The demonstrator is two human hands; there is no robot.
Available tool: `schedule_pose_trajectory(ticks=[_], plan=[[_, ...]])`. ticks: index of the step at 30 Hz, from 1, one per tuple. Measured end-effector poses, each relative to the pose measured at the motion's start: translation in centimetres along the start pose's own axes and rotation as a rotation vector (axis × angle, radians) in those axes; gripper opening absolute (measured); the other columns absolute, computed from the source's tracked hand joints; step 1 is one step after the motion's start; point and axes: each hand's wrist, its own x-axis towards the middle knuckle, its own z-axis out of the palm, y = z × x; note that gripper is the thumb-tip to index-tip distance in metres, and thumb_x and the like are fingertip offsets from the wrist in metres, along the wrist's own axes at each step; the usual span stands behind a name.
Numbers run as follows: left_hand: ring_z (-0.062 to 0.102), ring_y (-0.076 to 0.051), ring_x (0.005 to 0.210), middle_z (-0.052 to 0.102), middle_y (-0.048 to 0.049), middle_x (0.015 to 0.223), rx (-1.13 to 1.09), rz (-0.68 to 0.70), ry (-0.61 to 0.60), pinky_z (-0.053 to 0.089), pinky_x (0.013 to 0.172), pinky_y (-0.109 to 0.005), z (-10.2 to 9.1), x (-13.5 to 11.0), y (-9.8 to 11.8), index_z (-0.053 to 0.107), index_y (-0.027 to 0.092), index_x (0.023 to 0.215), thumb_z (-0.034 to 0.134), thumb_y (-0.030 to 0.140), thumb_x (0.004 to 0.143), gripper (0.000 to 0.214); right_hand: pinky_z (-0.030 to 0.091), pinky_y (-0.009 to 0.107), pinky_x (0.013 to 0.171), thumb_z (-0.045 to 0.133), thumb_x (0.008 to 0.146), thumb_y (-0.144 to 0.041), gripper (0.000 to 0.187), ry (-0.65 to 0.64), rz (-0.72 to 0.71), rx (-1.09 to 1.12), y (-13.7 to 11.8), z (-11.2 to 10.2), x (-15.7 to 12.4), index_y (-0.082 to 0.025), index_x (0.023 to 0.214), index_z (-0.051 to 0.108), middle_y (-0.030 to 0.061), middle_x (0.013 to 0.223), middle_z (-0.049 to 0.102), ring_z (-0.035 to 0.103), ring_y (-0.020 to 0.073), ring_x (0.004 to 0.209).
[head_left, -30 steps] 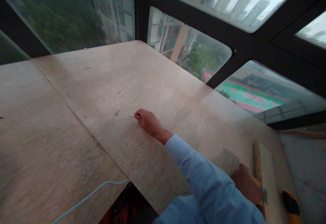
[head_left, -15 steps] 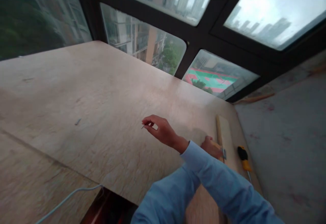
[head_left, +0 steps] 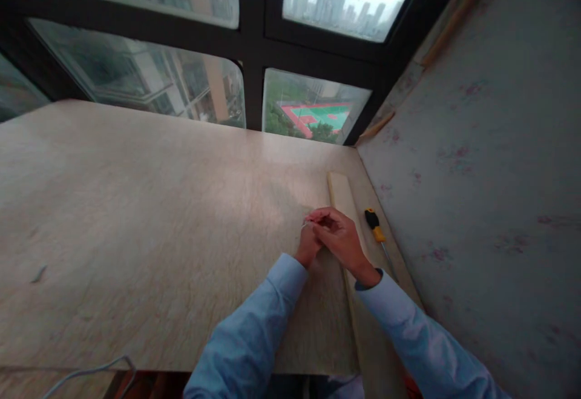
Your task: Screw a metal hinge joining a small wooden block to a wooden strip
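Observation:
My right hand is closed in a pinch, its fingertips meeting my left hand above the left edge of a long pale wooden board. A small, thin, light piece shows at the joined fingertips; its kind is too small to tell. My left hand is closed below and beside the right one, partly hidden by it. What its fingers hold cannot be seen.
A black-and-yellow screwdriver lies right of the board, along the papered wall. A small grey piece lies on the wood-grain tabletop at left. A pale cable crosses the front edge. Windows stand behind.
My right hand has moved right from over the open tabletop to my left hand. My arms are uncrossed now. The view has turned right.

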Motion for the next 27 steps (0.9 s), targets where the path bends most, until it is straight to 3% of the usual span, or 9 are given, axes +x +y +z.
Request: schedule_pose_trajectory(ticks=[1, 5, 9, 14, 22, 27], plan=[[0.063, -0.023, 0.081, 0.063, -0.0046, 0.076, 0.007, -0.009, -0.019, 0.050, 0.074, -0.031, -0.4, 0.2, 0.1, 0.062, 0.014, 0.089, 0.073, 0.014, 0.064, 0.027, 0.053, 0.031, 0.078, 0.067, 0.079, -0.027, 0.010, 0.056, 0.035, 0.013, 0.8, -1.3, -0.4, -0.022, 0.088, 0.067, 0.0038, 0.088, 0.071, 0.067, 0.0170, 0.082], [0.062, -0.020, 0.079, 0.064, -0.0074, 0.088, 0.120, -0.081, -0.022, 0.049, 0.071, -0.030, -1.2, 0.5, 0.6, 0.057, 0.012, 0.106, 0.084, 0.014, 0.050, 0.062, 0.053, 0.032, 0.073, 0.069, 0.075, -0.031, 0.016, 0.262, 0.137, -0.022, 3.8, -5.7, -1.6, -0.021, 0.087, 0.065, 0.0043, 0.085, 0.069, 0.066, 0.0178, 0.078], [0.062, -0.018, 0.077, 0.064, -0.0068, 0.089, 0.142, -0.073, -0.009, 0.048, 0.067, -0.027, -0.9, 0.0, 0.8, 0.056, 0.012, 0.108, 0.082, 0.014, 0.052, 0.063, 0.053, 0.034, 0.076, 0.067, 0.076, -0.032, 0.018, 0.336, 0.140, -0.128, 5.7, -8.2, -2.0, -0.020, 0.089, 0.065, 0.0061, 0.089, 0.070, 0.066, 0.0190, 0.081], [0.060, -0.014, 0.067, 0.062, -0.0034, 0.082, 0.124, -0.082, -0.006, 0.046, 0.060, -0.024, -0.8, -0.3, 1.1, 0.056, 0.012, 0.111, 0.080, 0.013, 0.054, 0.062, 0.053, 0.035, 0.075, 0.063, 0.079, -0.032, 0.016, 0.336, 0.085, -0.229, 6.6, -8.1, -1.6, -0.020, 0.089, 0.066, 0.0063, 0.090, 0.071, 0.066, 0.0191, 0.080], [0.061, -0.013, 0.065, 0.063, -0.0016, 0.078, 0.086, -0.118, -0.016, 0.047, 0.057, -0.021, -0.8, 0.0, 0.9, 0.054, 0.013, 0.112, 0.079, 0.007, 0.054, 0.063, 0.055, 0.036, 0.072, 0.061, 0.082, -0.033, 0.017, 0.241, 0.028, -0.259, 7.2, -7.0, -1.0, -0.021, 0.091, 0.069, 0.0067, 0.090, 0.073, 0.067, 0.0195, 0.075], [0.062, -0.013, 0.064, 0.065, -0.0029, 0.079, 0.034, -0.138, -0.034, 0.048, 0.059, -0.023, -0.9, 0.1, 0.6, 0.053, 0.012, 0.114, 0.079, 0.008, 0.054, 0.066, 0.055, 0.037, 0.077, 0.057, 0.087, -0.032, 0.019, 0.139, -0.057, -0.363, 7.1, -7.2, -1.0, -0.022, 0.093, 0.071, 0.0074, 0.092, 0.074, 0.068, 0.0213, 0.082]])
